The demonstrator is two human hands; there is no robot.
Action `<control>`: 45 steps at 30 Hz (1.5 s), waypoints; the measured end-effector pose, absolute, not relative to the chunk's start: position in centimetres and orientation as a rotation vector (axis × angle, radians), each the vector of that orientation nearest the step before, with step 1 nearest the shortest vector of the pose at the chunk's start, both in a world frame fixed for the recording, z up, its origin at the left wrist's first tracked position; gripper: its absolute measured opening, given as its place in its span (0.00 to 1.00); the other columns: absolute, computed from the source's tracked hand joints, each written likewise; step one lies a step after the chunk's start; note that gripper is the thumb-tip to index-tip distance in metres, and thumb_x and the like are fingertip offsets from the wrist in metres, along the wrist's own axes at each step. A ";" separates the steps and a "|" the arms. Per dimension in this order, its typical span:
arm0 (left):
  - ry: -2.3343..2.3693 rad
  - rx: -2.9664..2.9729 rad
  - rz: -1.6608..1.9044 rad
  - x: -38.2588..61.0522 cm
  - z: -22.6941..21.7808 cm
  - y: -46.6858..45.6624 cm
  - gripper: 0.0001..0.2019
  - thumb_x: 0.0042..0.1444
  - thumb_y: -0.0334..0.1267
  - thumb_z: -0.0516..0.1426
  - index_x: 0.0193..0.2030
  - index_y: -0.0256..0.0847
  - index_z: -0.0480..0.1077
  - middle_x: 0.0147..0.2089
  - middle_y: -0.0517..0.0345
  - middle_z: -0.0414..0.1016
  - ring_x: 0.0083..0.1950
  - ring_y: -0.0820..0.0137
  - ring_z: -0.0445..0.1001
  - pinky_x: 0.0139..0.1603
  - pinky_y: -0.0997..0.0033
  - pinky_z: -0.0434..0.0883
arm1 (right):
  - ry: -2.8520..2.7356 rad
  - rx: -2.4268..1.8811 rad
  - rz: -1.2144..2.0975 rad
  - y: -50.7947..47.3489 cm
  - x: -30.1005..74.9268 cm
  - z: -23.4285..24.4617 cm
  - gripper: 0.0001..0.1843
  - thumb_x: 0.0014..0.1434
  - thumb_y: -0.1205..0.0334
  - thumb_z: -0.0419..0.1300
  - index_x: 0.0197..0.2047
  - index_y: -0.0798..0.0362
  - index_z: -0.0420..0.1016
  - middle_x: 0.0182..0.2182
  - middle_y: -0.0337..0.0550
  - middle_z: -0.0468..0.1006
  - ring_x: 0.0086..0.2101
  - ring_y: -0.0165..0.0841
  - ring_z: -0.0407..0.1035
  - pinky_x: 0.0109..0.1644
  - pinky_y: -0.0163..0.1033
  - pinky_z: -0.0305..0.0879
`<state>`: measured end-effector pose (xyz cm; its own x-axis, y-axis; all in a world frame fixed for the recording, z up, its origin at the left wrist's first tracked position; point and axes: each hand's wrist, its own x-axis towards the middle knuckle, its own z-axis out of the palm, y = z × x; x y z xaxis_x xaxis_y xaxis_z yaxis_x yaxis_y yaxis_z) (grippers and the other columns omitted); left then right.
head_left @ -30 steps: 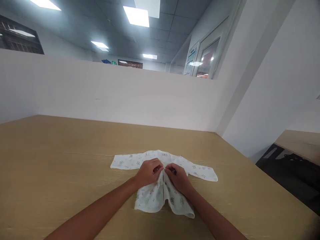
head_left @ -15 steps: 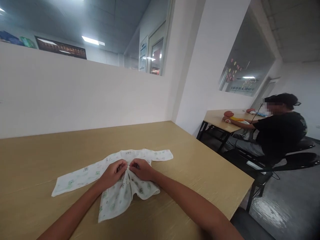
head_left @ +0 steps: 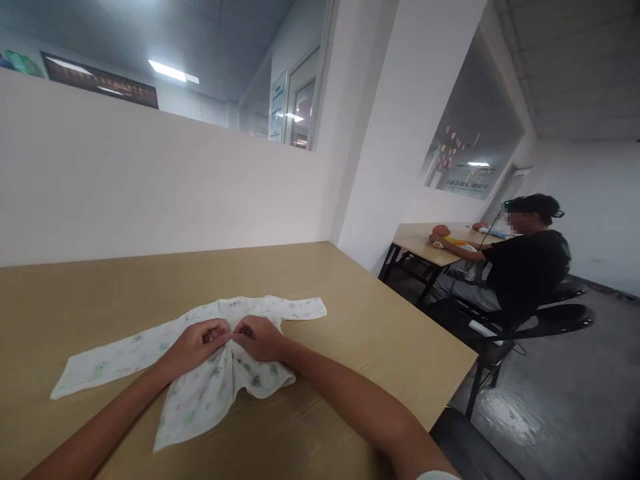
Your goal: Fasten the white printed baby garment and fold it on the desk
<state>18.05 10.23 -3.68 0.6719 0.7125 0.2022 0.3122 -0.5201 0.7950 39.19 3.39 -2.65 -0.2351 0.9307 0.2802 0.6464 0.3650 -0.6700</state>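
A small white long-sleeved baby shirt [head_left: 200, 393] with a green and grey print lies on the wooden table [head_left: 350, 373], its sleeves spread to both sides. My left hand [head_left: 200, 343] pinches the cloth at the middle of the front, below the neckline. Right beside it, my right hand [head_left: 257, 337] pinches the same spot, and the fingertips of both hands nearly touch. The cloth is gathered into folds under them. What exactly sits between the fingertips is too small and covered to make out.
Beyond the right edge of my table, a person [head_left: 525, 260] in black sits at another table [head_left: 410, 240], hands on a doll [head_left: 443, 231]. A second doll lies farther back. Black chairs [head_left: 555, 323] stand on the right. A white wall [head_left: 150, 193] runs behind my table.
The whole view has shifted, so the shirt and hands appear farther left. Both hands stay pinched at the same place on the shirt front.
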 end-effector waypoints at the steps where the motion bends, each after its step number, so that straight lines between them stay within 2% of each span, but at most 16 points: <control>1: 0.783 2.101 0.678 18.0 -3.7 10.3 0.18 0.61 0.55 0.59 0.38 0.39 0.73 0.31 0.61 0.66 0.33 0.71 0.63 0.34 0.75 0.58 | -1.978 -1.357 0.562 3.4 39.2 -2.7 0.05 0.68 0.61 0.62 0.41 0.55 0.75 0.33 0.35 0.73 0.33 0.27 0.66 0.36 0.31 0.58; 4: 0.766 2.051 0.711 17.9 -3.5 10.2 0.18 0.59 0.54 0.59 0.37 0.38 0.75 0.31 0.59 0.68 0.33 0.71 0.63 0.33 0.76 0.58 | -1.964 -1.355 0.559 3.4 39.1 -2.6 0.02 0.66 0.65 0.62 0.40 0.55 0.74 0.33 0.37 0.73 0.33 0.27 0.66 0.36 0.31 0.59; 9: 0.758 2.108 0.697 18.7 -2.7 10.0 0.22 0.62 0.56 0.55 0.35 0.36 0.73 0.30 0.58 0.69 0.32 0.71 0.65 0.33 0.76 0.58 | -1.960 -1.342 0.523 3.6 39.3 -2.8 0.01 0.62 0.68 0.61 0.37 0.56 0.73 0.31 0.38 0.71 0.32 0.29 0.63 0.35 0.33 0.57; 14: 0.882 2.241 0.714 19.2 -2.8 10.0 0.22 0.65 0.51 0.51 0.30 0.36 0.73 0.29 0.57 0.72 0.32 0.70 0.68 0.34 0.74 0.59 | -1.975 -1.311 0.462 4.0 39.7 -3.0 0.04 0.53 0.74 0.60 0.30 0.57 0.70 0.29 0.36 0.69 0.32 0.28 0.61 0.37 0.32 0.55; 18: 0.934 2.193 0.984 17.9 -3.0 10.6 0.20 0.67 0.47 0.49 0.37 0.39 0.78 0.37 0.55 0.77 0.41 0.67 0.73 0.44 0.71 0.65 | -1.959 -1.322 0.413 3.9 39.9 -2.7 0.05 0.54 0.72 0.57 0.27 0.57 0.67 0.26 0.36 0.68 0.30 0.28 0.59 0.36 0.32 0.53; 21: 1.082 2.319 1.097 16.5 -3.2 11.2 0.15 0.64 0.40 0.51 0.34 0.39 0.76 0.38 0.53 0.76 0.44 0.66 0.72 0.49 0.67 0.65 | -1.932 -1.354 0.375 3.9 39.9 -2.5 0.06 0.55 0.69 0.55 0.26 0.57 0.65 0.25 0.37 0.67 0.29 0.28 0.59 0.36 0.33 0.52; 24: 1.143 2.402 1.070 15.9 -3.5 11.4 0.11 0.62 0.38 0.53 0.34 0.39 0.75 0.38 0.53 0.74 0.44 0.65 0.70 0.51 0.64 0.64 | -1.942 -1.361 0.349 3.9 39.9 -2.5 0.06 0.56 0.68 0.56 0.27 0.57 0.65 0.27 0.38 0.69 0.30 0.29 0.59 0.37 0.33 0.52; 28: 1.141 2.501 1.026 16.2 -3.7 10.8 0.09 0.62 0.38 0.55 0.43 0.40 0.75 0.47 0.50 0.74 0.53 0.60 0.69 0.57 0.58 0.62 | -1.978 -1.351 0.315 3.8 39.8 -2.6 0.05 0.56 0.67 0.57 0.28 0.57 0.67 0.29 0.40 0.71 0.31 0.29 0.61 0.39 0.33 0.54; 31: 1.180 2.617 0.954 16.6 -3.8 10.6 0.11 0.64 0.39 0.54 0.48 0.40 0.73 0.51 0.49 0.73 0.56 0.57 0.67 0.57 0.54 0.60 | -2.005 -1.335 0.290 3.7 39.7 -2.5 0.04 0.56 0.67 0.58 0.30 0.57 0.68 0.31 0.41 0.72 0.33 0.30 0.63 0.40 0.34 0.55; 34: 1.187 2.650 0.921 16.7 -3.9 10.6 0.10 0.65 0.39 0.53 0.49 0.41 0.72 0.51 0.50 0.72 0.56 0.58 0.67 0.56 0.54 0.60 | -2.017 -1.314 0.269 3.5 39.7 -2.5 0.03 0.54 0.67 0.60 0.34 0.56 0.70 0.33 0.41 0.73 0.34 0.31 0.64 0.42 0.34 0.57; 39: 1.193 2.648 0.926 16.5 -4.1 10.8 0.10 0.65 0.39 0.53 0.49 0.41 0.72 0.51 0.49 0.72 0.56 0.58 0.67 0.56 0.54 0.60 | -2.088 -1.213 0.212 3.3 39.5 -2.6 0.14 0.54 0.72 0.57 0.44 0.55 0.75 0.38 0.40 0.75 0.37 0.32 0.67 0.48 0.37 0.58; 45: 1.202 2.645 0.910 16.5 -3.9 10.8 0.10 0.65 0.39 0.54 0.49 0.42 0.72 0.52 0.51 0.72 0.57 0.60 0.67 0.57 0.55 0.60 | -2.142 -1.117 0.184 3.2 39.6 -2.7 0.14 0.57 0.74 0.58 0.43 0.53 0.79 0.40 0.41 0.77 0.41 0.33 0.69 0.49 0.38 0.58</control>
